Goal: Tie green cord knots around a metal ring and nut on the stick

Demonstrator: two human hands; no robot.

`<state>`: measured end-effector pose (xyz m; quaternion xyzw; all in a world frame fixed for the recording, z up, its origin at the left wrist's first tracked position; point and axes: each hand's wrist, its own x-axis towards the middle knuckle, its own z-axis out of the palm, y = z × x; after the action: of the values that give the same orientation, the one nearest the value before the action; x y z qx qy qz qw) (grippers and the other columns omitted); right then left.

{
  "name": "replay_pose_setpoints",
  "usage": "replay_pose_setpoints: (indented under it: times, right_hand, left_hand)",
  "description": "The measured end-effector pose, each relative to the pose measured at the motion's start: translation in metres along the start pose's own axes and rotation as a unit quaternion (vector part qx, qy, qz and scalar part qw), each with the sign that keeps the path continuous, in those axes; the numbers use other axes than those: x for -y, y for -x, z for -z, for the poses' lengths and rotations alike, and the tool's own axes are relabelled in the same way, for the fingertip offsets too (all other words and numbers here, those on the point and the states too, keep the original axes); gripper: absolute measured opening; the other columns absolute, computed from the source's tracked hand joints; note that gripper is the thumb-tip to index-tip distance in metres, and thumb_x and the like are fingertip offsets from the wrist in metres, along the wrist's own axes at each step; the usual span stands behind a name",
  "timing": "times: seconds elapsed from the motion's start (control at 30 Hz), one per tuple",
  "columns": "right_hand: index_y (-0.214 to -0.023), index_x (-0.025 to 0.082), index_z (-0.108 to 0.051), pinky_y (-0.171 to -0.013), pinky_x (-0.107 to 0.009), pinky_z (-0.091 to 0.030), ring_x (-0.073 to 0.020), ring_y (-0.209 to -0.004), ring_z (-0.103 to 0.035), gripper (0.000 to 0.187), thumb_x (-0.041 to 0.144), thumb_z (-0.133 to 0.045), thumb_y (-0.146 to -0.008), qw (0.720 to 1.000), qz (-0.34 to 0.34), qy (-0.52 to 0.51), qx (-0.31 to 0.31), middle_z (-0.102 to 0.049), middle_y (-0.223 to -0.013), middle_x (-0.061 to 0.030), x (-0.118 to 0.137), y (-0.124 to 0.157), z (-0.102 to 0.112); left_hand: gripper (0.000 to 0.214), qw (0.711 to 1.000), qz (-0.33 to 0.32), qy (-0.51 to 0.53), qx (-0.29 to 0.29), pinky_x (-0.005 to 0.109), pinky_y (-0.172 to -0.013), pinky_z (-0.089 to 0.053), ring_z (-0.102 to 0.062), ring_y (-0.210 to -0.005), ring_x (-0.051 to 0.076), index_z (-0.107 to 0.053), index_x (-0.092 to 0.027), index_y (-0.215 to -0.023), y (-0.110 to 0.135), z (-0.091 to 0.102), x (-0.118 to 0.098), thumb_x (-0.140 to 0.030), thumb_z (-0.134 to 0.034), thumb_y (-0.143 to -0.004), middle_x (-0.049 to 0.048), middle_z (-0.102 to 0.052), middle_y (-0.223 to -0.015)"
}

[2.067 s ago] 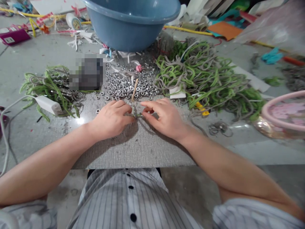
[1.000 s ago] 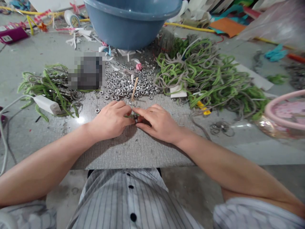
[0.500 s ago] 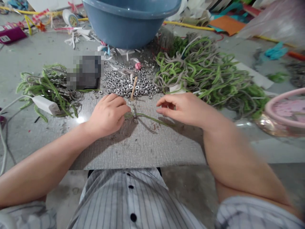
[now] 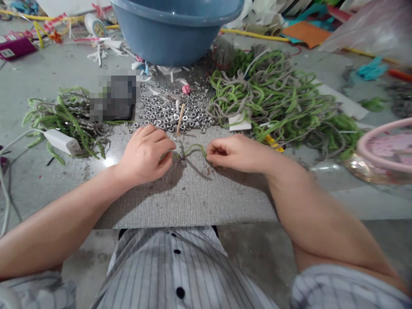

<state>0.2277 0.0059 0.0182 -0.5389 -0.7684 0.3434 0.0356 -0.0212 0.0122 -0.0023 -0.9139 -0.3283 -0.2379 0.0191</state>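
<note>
My left hand point(image 4: 146, 154) rests on a grey textured board point(image 4: 183, 201), its fingers curled and pinched on a small metal piece point(image 4: 181, 151) with cords tied to it. My right hand point(image 4: 236, 151) is closed in a pinch on a green cord point(image 4: 195, 148) that loops back to that piece. A grey cord point(image 4: 197, 169) trails from it across the board. Just beyond my fingers lie a pile of metal nuts point(image 4: 172, 111) and a thin wooden stick point(image 4: 180, 118).
A blue plastic basin point(image 4: 177, 30) stands behind the nuts. A big heap of green and grey cords point(image 4: 277, 101) lies at the right, a smaller bundle with metal rings point(image 4: 69, 118) at the left beside a white charger point(image 4: 61, 140). A pink-rimmed basket point(image 4: 386, 150) sits far right.
My right hand pulled away to the right, drawing the green cord out, then came back toward the metal piece so the cord now arches in a loop. My left hand stayed put.
</note>
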Motion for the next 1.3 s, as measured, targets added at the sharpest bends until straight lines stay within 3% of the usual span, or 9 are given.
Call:
replay_pose_setpoints:
  times: [0.1,0.2,0.4,0.57,0.7,0.83,0.93,1.07,1.3]
  right_hand:
    - [-0.071,0.02,-0.053,-0.047,-0.022,-0.042,-0.0091,-0.047,-0.055,0.014,0.027,-0.061,-0.08,0.966,0.005,-0.258,-0.023,-0.063,-0.059,0.0017,-0.003,-0.006,-0.009]
    - [-0.072,0.02,-0.052,-0.043,-0.021,-0.045,-0.0094,-0.044,-0.057,0.024,0.034,-0.071,-0.074,0.911,0.02,-0.41,-0.029,-0.065,-0.06,0.0011,-0.001,-0.01,-0.019]
    - [-0.068,0.019,-0.052,-0.043,-0.019,-0.048,-0.0097,-0.044,-0.061,0.03,0.032,-0.079,-0.067,0.834,0.014,-0.551,-0.006,-0.069,-0.061,0.0001,0.006,-0.012,-0.025]
    - [-0.069,0.019,-0.053,-0.045,-0.019,-0.05,-0.0101,-0.046,-0.063,0.032,0.034,-0.081,-0.066,0.805,0.015,-0.593,0.0,-0.071,-0.063,-0.0006,0.006,-0.013,-0.026]
    - [-0.072,0.02,-0.052,-0.044,-0.02,-0.048,-0.0097,-0.046,-0.061,0.031,0.037,-0.077,-0.07,0.826,0.03,-0.562,-0.027,-0.069,-0.065,0.0,0.005,-0.015,-0.029]
    - [-0.08,0.022,-0.054,-0.043,-0.021,-0.045,-0.0055,-0.042,-0.051,0.019,0.036,-0.066,-0.082,0.873,0.092,-0.429,-0.212,-0.064,-0.07,0.0031,0.007,-0.009,-0.035]
    - [-0.095,0.023,-0.061,-0.053,-0.024,-0.052,-0.01,-0.062,-0.063,0.008,0.028,-0.059,-0.088,0.9,0.186,-0.238,-0.313,-0.068,-0.099,-0.0038,0.012,-0.001,-0.04]
    - [-0.109,0.022,-0.064,-0.087,-0.034,-0.057,-0.02,-0.109,-0.066,0.022,0.018,-0.05,-0.093,0.905,0.322,-0.03,-0.275,-0.068,-0.119,-0.0096,0.016,0.004,-0.048]
    - [-0.103,0.02,-0.067,-0.085,-0.034,-0.057,-0.0183,-0.094,-0.07,0.021,0.023,-0.048,-0.097,0.911,0.318,0.045,-0.259,-0.074,-0.097,-0.0074,0.011,-0.003,-0.049]
  left_hand:
    - [0.029,1.0,0.008,0.026,0.016,0.035,-0.073,-0.043,-0.053,-0.075,0.02,-0.071,-0.015,-0.083,-0.001,0.003,-0.004,-0.026,-0.045,-0.089,0.0073,-0.065,-0.077]
    - [0.033,0.997,0.014,0.067,0.047,0.036,-0.075,-0.043,-0.054,-0.077,0.02,-0.072,-0.014,-0.09,-0.002,0.005,-0.007,-0.033,-0.045,-0.092,0.0079,-0.066,-0.082]
    - [0.036,0.99,0.019,0.119,0.075,0.035,-0.074,-0.043,-0.054,-0.076,0.021,-0.073,-0.013,-0.098,-0.003,0.002,-0.014,-0.041,-0.051,-0.091,0.0078,-0.065,-0.081]
    - [0.028,0.989,0.023,0.124,0.077,0.033,-0.072,-0.043,-0.052,-0.074,0.019,-0.072,-0.014,-0.087,-0.004,-0.004,-0.016,-0.037,-0.056,-0.09,0.0059,-0.063,-0.077]
    - [0.026,0.989,0.019,0.13,0.061,0.029,-0.069,-0.042,-0.05,-0.069,0.016,-0.069,-0.015,-0.075,-0.004,-0.006,-0.014,-0.024,-0.052,-0.092,0.0035,-0.061,-0.071]
    - [0.03,0.991,0.028,0.118,0.06,0.029,-0.067,-0.042,-0.049,-0.066,0.016,-0.066,-0.015,-0.068,-0.004,-0.006,-0.013,-0.025,-0.052,-0.092,0.0034,-0.059,-0.066]
    - [0.03,0.99,0.037,0.117,0.067,0.03,-0.067,-0.043,-0.05,-0.067,0.016,-0.067,-0.015,-0.07,-0.003,-0.007,-0.013,-0.025,-0.051,-0.092,0.0039,-0.06,-0.066]
    - [0.027,0.99,0.032,0.12,0.071,0.029,-0.065,-0.043,-0.05,-0.065,0.016,-0.067,-0.016,-0.071,-0.003,-0.007,-0.014,-0.022,-0.05,-0.091,0.003,-0.057,-0.063]
    - [0.027,0.99,0.024,0.121,0.071,0.028,-0.065,-0.043,-0.05,-0.065,0.016,-0.066,-0.016,-0.069,-0.002,-0.008,-0.013,-0.023,-0.052,-0.091,0.0026,-0.056,-0.062]
